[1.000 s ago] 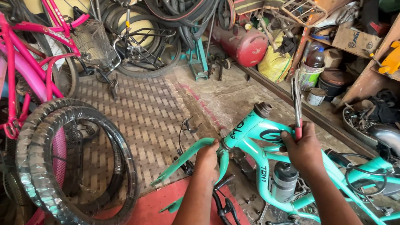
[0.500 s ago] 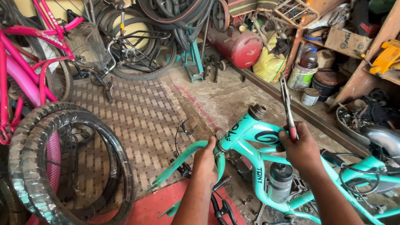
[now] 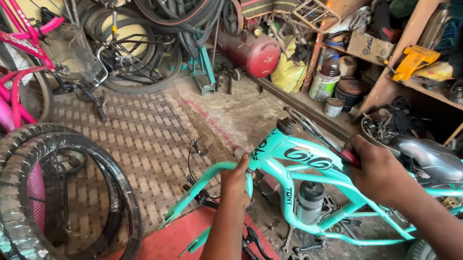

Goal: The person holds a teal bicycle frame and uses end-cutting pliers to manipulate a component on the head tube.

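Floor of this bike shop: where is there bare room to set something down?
The woven mat lies open between the stacked tyres, the pink bicycles and the teal frame. Bare concrete runs on toward the red tank. Crowded: the red sheet under the left hand with loose parts, and the shelves beyond the right hand.

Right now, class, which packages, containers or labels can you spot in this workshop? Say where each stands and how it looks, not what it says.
Cardboard box: on the wooden shelf at upper right, brown, rectangular, dark printed marks.
Plastic bottle: on the ledge below the box, clear, with a label band.
Small tin: on the ledge by the bottle, round, white.
Frame decal: on the teal bicycle frame beside the right hand, black lettering.
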